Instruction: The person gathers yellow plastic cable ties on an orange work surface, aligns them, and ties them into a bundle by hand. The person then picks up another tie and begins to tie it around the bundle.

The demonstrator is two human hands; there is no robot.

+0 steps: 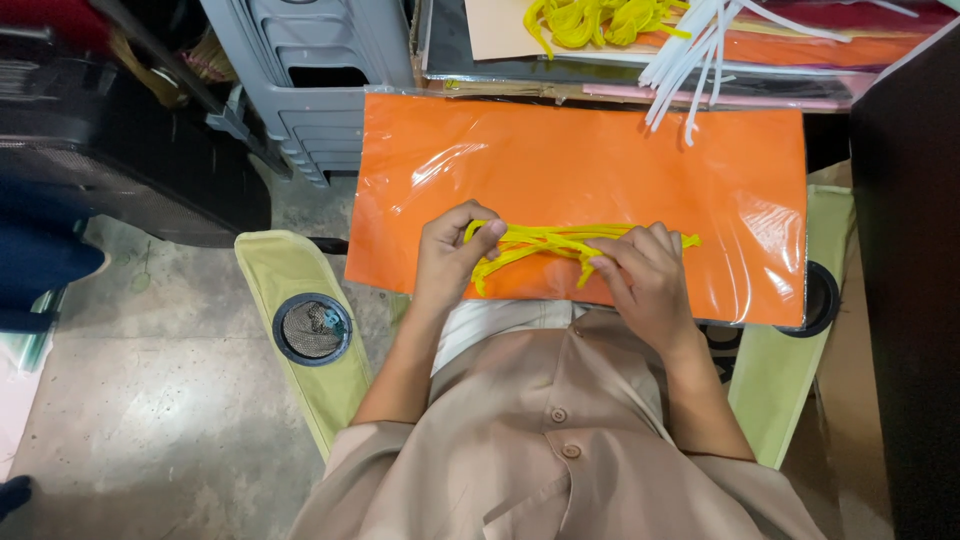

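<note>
Seated, I work over an orange sheet in clear wrap [590, 165] that lies across my lap, between the pale green armrests [290, 290] of a folding chair with a mesh cup holder [312, 329]. On the near half of the sheet lies a bundle of yellow pipe cleaners [545, 243], stretched left to right. My left hand [452, 255] curls round the bundle's left end, thumb over the loops, fingers closed on them. My right hand [645, 275] rests on the right end, fingers bent and pressing the strands flat. Beyond the sheet, white stems [700, 60] fan out beside more yellow ones [590, 20].
</note>
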